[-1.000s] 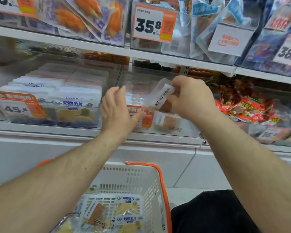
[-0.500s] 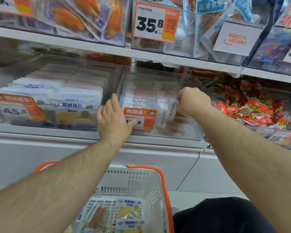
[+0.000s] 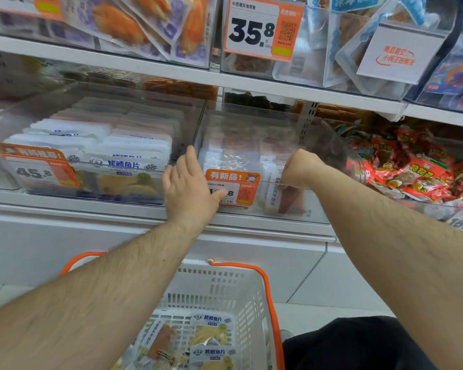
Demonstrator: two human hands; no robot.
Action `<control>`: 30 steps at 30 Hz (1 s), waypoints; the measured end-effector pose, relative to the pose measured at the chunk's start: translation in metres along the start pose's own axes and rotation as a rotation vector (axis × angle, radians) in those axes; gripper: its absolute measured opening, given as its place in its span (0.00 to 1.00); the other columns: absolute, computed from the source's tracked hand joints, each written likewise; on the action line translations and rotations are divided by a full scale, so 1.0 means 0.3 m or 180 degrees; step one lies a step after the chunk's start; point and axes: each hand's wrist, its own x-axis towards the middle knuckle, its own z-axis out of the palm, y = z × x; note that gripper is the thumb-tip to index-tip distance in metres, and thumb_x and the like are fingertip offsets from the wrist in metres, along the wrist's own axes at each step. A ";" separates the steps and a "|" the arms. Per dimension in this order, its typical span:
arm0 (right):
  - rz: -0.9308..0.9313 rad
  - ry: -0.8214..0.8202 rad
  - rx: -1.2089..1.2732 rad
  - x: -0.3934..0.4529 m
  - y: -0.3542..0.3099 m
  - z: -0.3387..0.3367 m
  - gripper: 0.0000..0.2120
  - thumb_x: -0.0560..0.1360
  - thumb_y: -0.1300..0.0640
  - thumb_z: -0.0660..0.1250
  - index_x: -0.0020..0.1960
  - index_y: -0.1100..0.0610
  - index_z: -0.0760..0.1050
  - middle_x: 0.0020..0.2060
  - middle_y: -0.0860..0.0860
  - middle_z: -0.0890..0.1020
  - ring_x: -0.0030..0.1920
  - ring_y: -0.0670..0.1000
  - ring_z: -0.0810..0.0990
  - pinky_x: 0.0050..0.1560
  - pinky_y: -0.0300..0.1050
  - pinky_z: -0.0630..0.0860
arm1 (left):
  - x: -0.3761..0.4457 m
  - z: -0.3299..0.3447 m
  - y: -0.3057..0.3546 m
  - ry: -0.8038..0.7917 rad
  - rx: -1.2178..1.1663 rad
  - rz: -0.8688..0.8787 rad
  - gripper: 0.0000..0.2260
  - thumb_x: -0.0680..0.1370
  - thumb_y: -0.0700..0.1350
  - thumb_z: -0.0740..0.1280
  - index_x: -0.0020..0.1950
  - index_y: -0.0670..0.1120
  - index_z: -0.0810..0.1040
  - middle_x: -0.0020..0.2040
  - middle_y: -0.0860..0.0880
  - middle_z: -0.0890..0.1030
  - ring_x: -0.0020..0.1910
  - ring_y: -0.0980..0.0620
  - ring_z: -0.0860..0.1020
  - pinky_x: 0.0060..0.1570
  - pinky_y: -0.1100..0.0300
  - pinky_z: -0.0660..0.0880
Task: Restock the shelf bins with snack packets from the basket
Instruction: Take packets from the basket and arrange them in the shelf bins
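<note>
Your right hand (image 3: 298,168) had dropped from above the rim into the middle bin (image 3: 292,209), fingers curled down on the packet (image 3: 284,194) now standing at the front wall. Your left hand (image 3: 189,189) lay flat, fingers straight, against the bin's front. One packet appeared placed; the basket (image 3: 251,295) held more.

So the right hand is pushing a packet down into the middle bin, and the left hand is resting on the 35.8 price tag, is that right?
Not quite. In the head view the left hand rests on the front of the middle bin, its thumb on that bin's orange price tag; the 35.8 tag is on the shelf above. The right hand does push a packet down into that bin.
</note>
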 end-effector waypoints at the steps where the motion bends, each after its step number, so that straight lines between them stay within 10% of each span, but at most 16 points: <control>1: -0.0009 -0.0011 0.0052 -0.004 0.001 -0.004 0.10 0.72 0.56 0.72 0.49 0.61 0.81 0.42 0.55 0.82 0.39 0.53 0.80 0.40 0.47 0.81 | -0.001 -0.005 0.001 -0.0045 -0.0003 -0.0003 0.51 0.71 0.61 0.73 0.79 0.42 0.45 0.77 0.44 0.59 0.77 0.46 0.58 0.76 0.52 0.46; 8: -0.0523 0.1349 0.0491 -0.165 -0.093 -0.004 0.11 0.75 0.57 0.67 0.56 0.57 0.80 0.54 0.54 0.79 0.53 0.56 0.78 0.50 0.47 0.74 | -0.010 -0.076 -0.036 -0.0551 -0.0353 0.0293 0.50 0.73 0.56 0.73 0.80 0.43 0.42 0.81 0.46 0.51 0.79 0.49 0.51 0.76 0.56 0.40; 14: -0.1381 0.1417 0.1166 -0.316 -0.305 0.132 0.05 0.74 0.59 0.67 0.45 0.57 0.83 0.47 0.53 0.82 0.50 0.54 0.78 0.49 0.45 0.72 | -0.111 -0.159 -0.174 -0.0548 -0.0142 0.0894 0.41 0.75 0.51 0.72 0.80 0.44 0.51 0.80 0.47 0.55 0.78 0.49 0.53 0.78 0.56 0.46; 19: -0.1645 0.0947 0.1516 -0.378 -0.451 0.314 0.04 0.72 0.60 0.68 0.41 0.56 0.82 0.40 0.52 0.84 0.45 0.53 0.80 0.47 0.45 0.74 | -0.153 -0.244 -0.365 -0.1978 0.0127 0.0543 0.25 0.74 0.52 0.70 0.70 0.51 0.69 0.66 0.53 0.76 0.62 0.50 0.75 0.62 0.53 0.73; 30: -0.0896 -0.1091 0.0928 -0.390 -0.449 0.881 0.07 0.74 0.62 0.62 0.45 0.58 0.80 0.43 0.53 0.83 0.40 0.52 0.79 0.41 0.47 0.79 | -0.183 -0.263 -0.570 -0.3510 0.0687 0.0180 0.22 0.77 0.55 0.70 0.69 0.50 0.73 0.62 0.53 0.77 0.56 0.51 0.79 0.59 0.53 0.76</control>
